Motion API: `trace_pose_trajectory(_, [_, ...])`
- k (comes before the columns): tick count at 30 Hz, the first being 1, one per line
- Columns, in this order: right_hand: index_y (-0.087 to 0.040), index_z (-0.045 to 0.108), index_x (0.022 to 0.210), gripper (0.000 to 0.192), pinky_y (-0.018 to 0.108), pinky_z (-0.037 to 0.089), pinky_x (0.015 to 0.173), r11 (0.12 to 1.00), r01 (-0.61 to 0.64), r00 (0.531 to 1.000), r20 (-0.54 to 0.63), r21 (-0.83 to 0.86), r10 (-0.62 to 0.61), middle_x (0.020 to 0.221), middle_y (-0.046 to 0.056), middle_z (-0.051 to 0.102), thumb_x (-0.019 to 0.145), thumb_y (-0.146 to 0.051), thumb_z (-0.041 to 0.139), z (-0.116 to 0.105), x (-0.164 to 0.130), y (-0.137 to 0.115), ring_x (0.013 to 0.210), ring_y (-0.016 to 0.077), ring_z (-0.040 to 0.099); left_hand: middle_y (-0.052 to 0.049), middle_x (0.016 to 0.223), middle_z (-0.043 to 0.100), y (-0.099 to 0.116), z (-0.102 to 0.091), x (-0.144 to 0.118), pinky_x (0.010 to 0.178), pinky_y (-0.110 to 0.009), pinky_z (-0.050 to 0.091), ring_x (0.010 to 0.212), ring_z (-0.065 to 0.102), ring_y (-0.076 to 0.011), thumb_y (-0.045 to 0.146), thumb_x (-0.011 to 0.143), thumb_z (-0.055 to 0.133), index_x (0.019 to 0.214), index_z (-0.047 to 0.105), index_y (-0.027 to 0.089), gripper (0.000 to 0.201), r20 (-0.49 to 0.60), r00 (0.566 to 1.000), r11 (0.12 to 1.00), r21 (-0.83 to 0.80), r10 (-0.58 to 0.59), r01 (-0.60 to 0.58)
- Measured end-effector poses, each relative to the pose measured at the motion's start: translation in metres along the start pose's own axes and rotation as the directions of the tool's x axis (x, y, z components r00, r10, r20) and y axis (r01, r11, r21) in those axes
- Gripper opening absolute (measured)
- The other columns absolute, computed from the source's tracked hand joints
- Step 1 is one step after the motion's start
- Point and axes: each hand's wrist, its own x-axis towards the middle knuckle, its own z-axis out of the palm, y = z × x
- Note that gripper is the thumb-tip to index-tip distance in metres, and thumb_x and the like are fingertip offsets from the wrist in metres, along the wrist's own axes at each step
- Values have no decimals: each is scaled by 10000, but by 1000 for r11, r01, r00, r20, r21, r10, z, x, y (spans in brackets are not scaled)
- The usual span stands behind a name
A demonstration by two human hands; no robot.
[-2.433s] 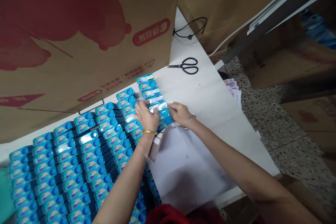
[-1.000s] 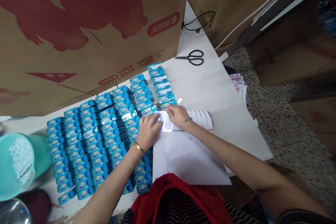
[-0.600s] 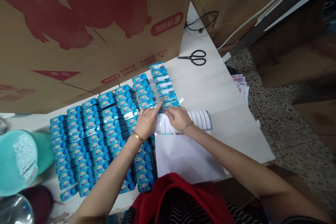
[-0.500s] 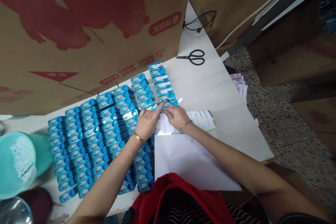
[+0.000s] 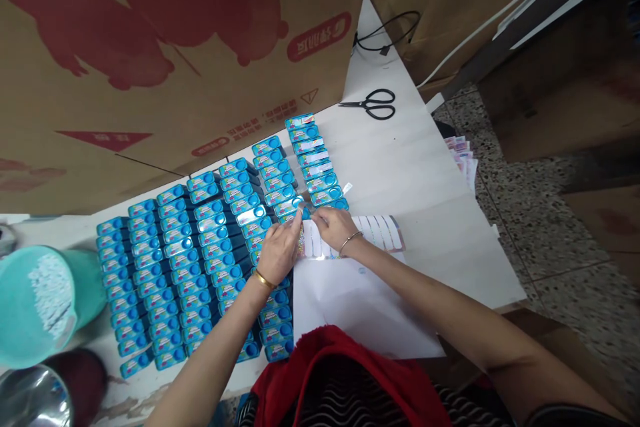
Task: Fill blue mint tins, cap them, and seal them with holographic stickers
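Observation:
Rows of small blue tins (image 5: 240,187) with colourful printed tops stand on the white table. My left hand (image 5: 279,250) is over the right-hand rows, index finger stretched forward beside a tin and the other fingers curled; anything in them is hidden. My right hand (image 5: 334,227) is closed in a pinch right beside the left fingertips. Whatever small thing it pinches is too small to make out. Under my right hand lies a sheet of white strip stickers (image 5: 383,232) with a shiny border, on top of white paper (image 5: 360,307). Several tins in the far right row carry white strips across their tops.
Black scissors (image 5: 373,105) lie near the back, beside a large cardboard box (image 5: 225,93). A black cable (image 5: 390,30) is behind them. At left stand a green bucket (image 5: 85,287) with small pale pieces and a dark red container (image 5: 83,387). A loose white strip (image 5: 347,188) sticks up by the tins.
My view has shifted slightly. My fingertips have drawn a little lower relative to the tins, and more of the front tins in the right row shows. Both hands remain close together.

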Motion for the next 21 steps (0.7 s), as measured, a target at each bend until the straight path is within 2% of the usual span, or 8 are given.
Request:
trace_pose_trajectory(3, [-188,671,851,241,280,351,721,1000,-16,1000,-15,17,17,939,69,731,929,-251,452,0,2,2,861,197,634,-126,1126,657,0,4,0,889,-369,430,1049,605,-221,96,904,378,1514,53,141,693,-66,998,1000,-7,16,-17])
trace_pose_trajectory(6, [-185,668,856,250,288,348,712,1000,-21,999,-28,7,22,922,71,729,932,-247,438,2,4,5,845,205,627,-113,1040,655,4,1,-2,849,-369,449,983,601,-230,120,910,390,1513,102,155,668,-94,995,1000,-22,19,-21])
trace_pose_trajectory(9, [-173,663,861,260,315,354,744,999,5,999,-39,-47,-7,930,92,714,932,-229,420,9,5,9,878,228,617,-70,891,625,13,-17,-8,772,-344,464,846,592,-209,188,924,429,1491,226,189,602,-110,993,994,-103,-38,26])
trace_pose_trajectory(11, [-162,660,886,267,340,364,790,998,33,997,-62,-62,-37,942,116,701,936,-232,407,15,4,12,910,246,605,-40,855,596,19,-35,-9,769,-322,470,798,578,-177,219,919,478,1475,272,220,593,-174,974,966,-235,-148,104])
trace_pose_trajectory(14, [-147,639,1012,319,367,386,882,979,175,972,-175,106,-155,1022,140,673,957,-328,381,22,-1,15,995,255,578,-5,840,556,24,-60,1,792,-303,478,776,555,-139,245,868,593,1455,301,252,655,-281,871,817,-539,-402,203])
trace_pose_trajectory(17, [-156,608,1084,486,371,403,959,836,356,918,-325,418,-228,1094,138,634,954,-528,322,18,-8,15,1081,245,556,11,815,531,23,-68,23,751,-273,485,755,538,-122,273,802,679,1407,369,252,680,-253,770,589,-786,-585,189])
trace_pose_trajectory(19, [-179,599,1088,556,370,415,970,719,391,910,-357,575,-209,1104,118,622,912,-634,333,10,-11,12,1086,238,563,18,798,527,22,-64,39,728,-253,481,743,536,-114,281,770,709,1370,412,249,670,-197,750,473,-864,-632,172])
trace_pose_trajectory(21, [-197,599,1055,532,358,438,936,660,345,928,-348,668,-132,1061,89,630,849,-666,456,2,-12,7,1027,227,585,24,784,523,21,-55,52,714,-239,476,731,534,-106,284,747,725,1343,439,252,662,-142,754,396,-903,-642,167])
